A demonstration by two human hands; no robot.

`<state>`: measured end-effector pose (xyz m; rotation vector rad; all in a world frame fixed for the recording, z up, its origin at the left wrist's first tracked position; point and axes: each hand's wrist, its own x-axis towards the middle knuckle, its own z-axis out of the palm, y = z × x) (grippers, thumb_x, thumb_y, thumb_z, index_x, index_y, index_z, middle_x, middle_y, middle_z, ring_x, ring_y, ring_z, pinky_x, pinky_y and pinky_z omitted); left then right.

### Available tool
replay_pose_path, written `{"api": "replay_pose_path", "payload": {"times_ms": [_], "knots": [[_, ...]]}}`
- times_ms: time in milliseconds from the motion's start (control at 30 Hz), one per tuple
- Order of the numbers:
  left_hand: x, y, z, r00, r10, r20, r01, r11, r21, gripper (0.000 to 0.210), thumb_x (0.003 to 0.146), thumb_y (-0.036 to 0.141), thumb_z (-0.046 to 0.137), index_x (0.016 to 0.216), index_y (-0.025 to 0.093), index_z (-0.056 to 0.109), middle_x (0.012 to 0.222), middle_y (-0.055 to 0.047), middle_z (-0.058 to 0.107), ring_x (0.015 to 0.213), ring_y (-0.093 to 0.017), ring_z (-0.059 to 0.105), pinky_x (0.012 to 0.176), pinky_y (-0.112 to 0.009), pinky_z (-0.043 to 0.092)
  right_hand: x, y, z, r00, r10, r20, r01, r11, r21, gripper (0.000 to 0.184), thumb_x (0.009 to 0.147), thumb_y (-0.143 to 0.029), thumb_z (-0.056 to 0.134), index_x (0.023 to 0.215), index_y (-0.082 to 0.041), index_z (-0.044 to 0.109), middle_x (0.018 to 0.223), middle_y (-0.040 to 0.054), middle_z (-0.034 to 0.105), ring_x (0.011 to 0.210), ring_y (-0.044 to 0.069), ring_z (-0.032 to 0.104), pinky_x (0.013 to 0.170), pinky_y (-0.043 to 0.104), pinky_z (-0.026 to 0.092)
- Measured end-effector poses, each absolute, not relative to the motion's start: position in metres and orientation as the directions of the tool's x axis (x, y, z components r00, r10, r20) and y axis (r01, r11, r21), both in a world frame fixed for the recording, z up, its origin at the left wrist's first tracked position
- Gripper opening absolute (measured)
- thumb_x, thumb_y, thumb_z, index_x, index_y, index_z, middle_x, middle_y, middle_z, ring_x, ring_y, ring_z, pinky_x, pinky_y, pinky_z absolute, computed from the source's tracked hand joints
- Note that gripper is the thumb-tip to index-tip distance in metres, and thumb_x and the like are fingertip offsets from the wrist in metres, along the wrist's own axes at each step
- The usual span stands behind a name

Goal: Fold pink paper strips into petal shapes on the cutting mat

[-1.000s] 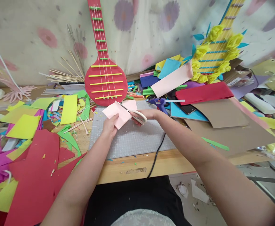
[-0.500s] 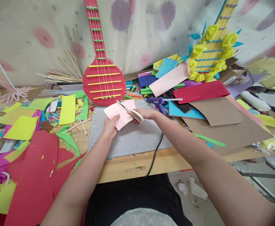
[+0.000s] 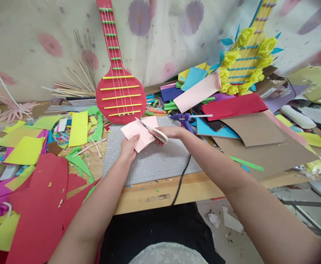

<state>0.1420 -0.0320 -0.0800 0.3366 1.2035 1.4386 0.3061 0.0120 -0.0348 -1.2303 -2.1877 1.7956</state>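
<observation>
A pale pink sheet of paper (image 3: 141, 138), which looks layered or folded, is pinched by its near left edge in my left hand (image 3: 129, 147). My right hand (image 3: 163, 135) is closed round the white handles of a pair of scissors (image 3: 160, 136). The blades lie over the pink paper and point up and left across its upper part. Both hands are just above a grey gridded cutting mat (image 3: 149, 168). Right behind the paper leans a red paper-craft lute (image 3: 121, 96) with yellow and green bars and white strings.
Right of my hands lies a blue glue gun (image 3: 183, 119), its black cord (image 3: 181, 181) hanging over the table edge. Brown card (image 3: 270, 157) and a folded red strip (image 3: 234, 107) lie further right. Red scraps (image 3: 42, 205) cover the left side. A yellow flowered instrument (image 3: 244, 60) leans behind.
Almost nothing differs. The hands, the scissors and the pink paper keep their positions, and the view has shifted very slightly.
</observation>
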Motion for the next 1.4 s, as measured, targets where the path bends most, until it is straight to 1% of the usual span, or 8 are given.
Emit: {"api": "replay_pose_path", "payload": {"times_ms": [100, 300, 433, 567, 700, 833, 1133, 1400], "knots": [[0.143, -0.033, -0.079, -0.291, 0.857, -0.424, -0.566, 0.203, 0.799, 0.019, 0.066, 0.001, 0.065, 0.081, 0.011, 0.066, 0.097, -0.012, 0.071, 0.094, -0.025, 0.067, 0.088, -0.041, 0.052, 0.306, 0.012, -0.033, -0.673, 0.602, -0.429, 0.539, 0.002, -0.843, 0.062, 0.074, -0.074, 0.041, 0.062, -0.014, 0.049, 0.054, 0.0025, 0.055, 0.047, 0.008, 0.05, 0.044, 0.02, 0.042], [0.146, -0.035, -0.076, -0.286, 0.869, -0.405, -0.56, 0.191, 0.806, 0.019, 0.067, 0.0, 0.064, 0.082, 0.011, 0.067, 0.097, -0.013, 0.071, 0.093, -0.025, 0.067, 0.089, -0.041, 0.052, 0.306, 0.011, -0.034, -0.653, 0.636, -0.411, 0.525, -0.01, -0.851, 0.059, 0.077, -0.07, 0.043, 0.059, -0.015, 0.05, 0.049, 0.0014, 0.053, 0.045, 0.008, 0.049, 0.044, 0.02, 0.042], [0.147, -0.036, -0.075, -0.298, 0.859, -0.416, -0.563, 0.194, 0.803, 0.018, 0.066, -0.001, 0.064, 0.08, 0.011, 0.067, 0.096, -0.012, 0.071, 0.096, -0.026, 0.066, 0.089, -0.04, 0.052, 0.306, 0.013, -0.04, -0.654, 0.654, -0.381, 0.486, -0.024, -0.874, 0.055, 0.078, -0.066, 0.047, 0.06, -0.015, 0.05, 0.05, 0.0013, 0.054, 0.045, 0.009, 0.049, 0.043, 0.02, 0.042], [0.146, -0.035, -0.076, -0.291, 0.862, -0.415, -0.571, 0.192, 0.798, 0.021, 0.065, 0.001, 0.065, 0.083, 0.011, 0.067, 0.099, -0.013, 0.071, 0.096, -0.026, 0.066, 0.088, -0.041, 0.053, 0.306, 0.015, -0.043, -0.639, 0.665, -0.387, 0.469, -0.061, -0.881, 0.051, 0.077, -0.063, 0.051, 0.063, -0.015, 0.05, 0.052, 0.0004, 0.054, 0.043, 0.008, 0.049, 0.042, 0.021, 0.042], [0.145, -0.034, -0.079, -0.292, 0.867, -0.404, -0.564, 0.185, 0.805, 0.02, 0.065, 0.001, 0.065, 0.083, 0.011, 0.067, 0.1, -0.013, 0.07, 0.096, -0.027, 0.066, 0.088, -0.042, 0.053, 0.305, 0.015, -0.041, -0.638, 0.66, -0.398, 0.462, -0.086, -0.883, 0.048, 0.078, -0.061, 0.052, 0.064, -0.015, 0.049, 0.053, -0.0002, 0.054, 0.043, 0.008, 0.048, 0.041, 0.021, 0.041], [0.144, -0.033, -0.08, -0.288, 0.873, -0.394, -0.555, 0.183, 0.812, 0.019, 0.066, 0.001, 0.065, 0.082, 0.011, 0.067, 0.099, -0.013, 0.071, 0.095, -0.027, 0.066, 0.088, -0.043, 0.052, 0.305, 0.015, -0.041, -0.637, 0.659, -0.401, 0.478, -0.071, -0.876, 0.049, 0.079, -0.061, 0.05, 0.063, -0.015, 0.047, 0.051, -0.0004, 0.052, 0.042, 0.007, 0.046, 0.04, 0.02, 0.04], [0.145, -0.033, -0.08, -0.282, 0.875, -0.393, -0.572, 0.176, 0.801, 0.021, 0.066, 0.001, 0.064, 0.084, 0.011, 0.067, 0.104, -0.013, 0.069, 0.097, -0.027, 0.066, 0.087, -0.042, 0.053, 0.304, 0.014, -0.044, -0.649, 0.686, -0.33, 0.44, -0.016, -0.898, 0.053, 0.076, -0.066, 0.049, 0.062, -0.015, 0.045, 0.049, -0.0028, 0.048, 0.04, 0.005, 0.046, 0.039, 0.017, 0.037], [0.139, -0.028, -0.084, -0.294, 0.881, -0.37, -0.58, 0.143, 0.802, 0.024, 0.064, 0.003, 0.065, 0.087, 0.012, 0.066, 0.103, -0.011, 0.07, 0.094, -0.025, 0.066, 0.085, -0.038, 0.054, 0.301, 0.019, -0.047, -0.66, 0.7, -0.272, 0.343, -0.04, -0.938, 0.051, 0.074, -0.064, 0.054, 0.062, -0.016, 0.043, 0.047, -0.0046, 0.045, 0.038, 0.005, 0.044, 0.037, 0.018, 0.036]]}}
